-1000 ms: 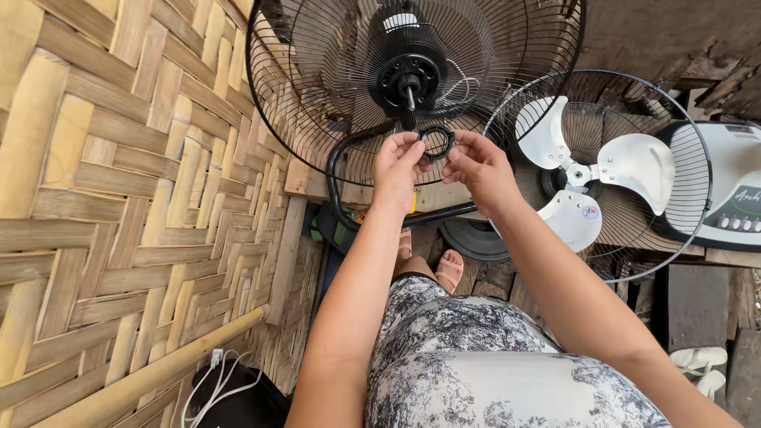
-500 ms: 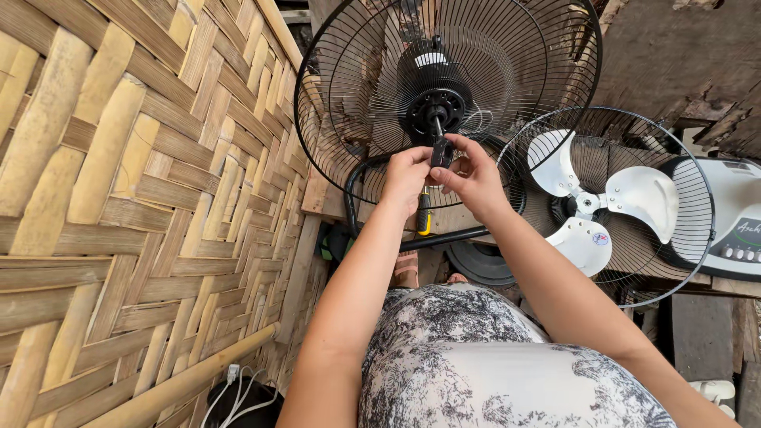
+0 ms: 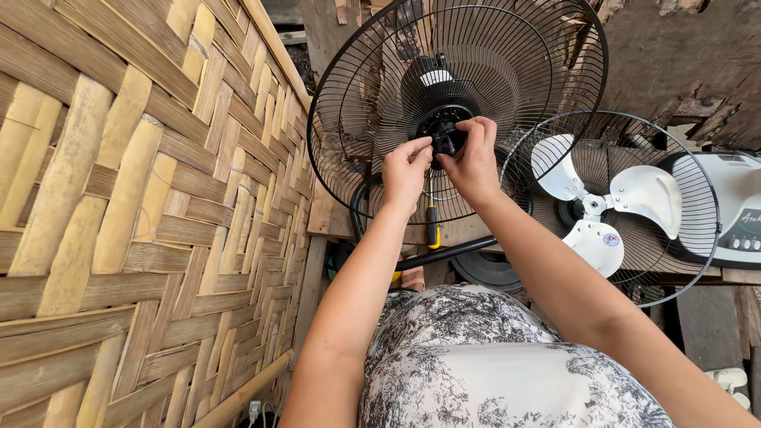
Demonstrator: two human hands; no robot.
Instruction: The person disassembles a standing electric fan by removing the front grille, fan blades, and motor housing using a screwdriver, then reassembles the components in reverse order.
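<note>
- Head view: both hands meet at the centre of a black wire fan guard, which stands upright against a woven bamboo wall.
- What is hidden: the black round nut at the hub is mostly covered by fingertips, so its full shape is hard to make out. The motor behind the guard shows only as a dark form with a white label.
- The top of the guard is cut off by the upper edge of the picture.
- A screwdriver with a yellow and black handle hangs below the hands; its tip is hidden behind the left hand.
- A black pole runs under the right forearm, and its ends are not visible.
- Left hand: raised, wrist bent up, fingers curled together, thumb and forefinger pinching the left side of the nut.
- Right hand: also raised, back of the hand toward the camera, fingers bent and close together, gripping the nut from the top and right.
- To the right lies a second guard with white fan blades, beside a white fan base that is partly cut off.
</note>
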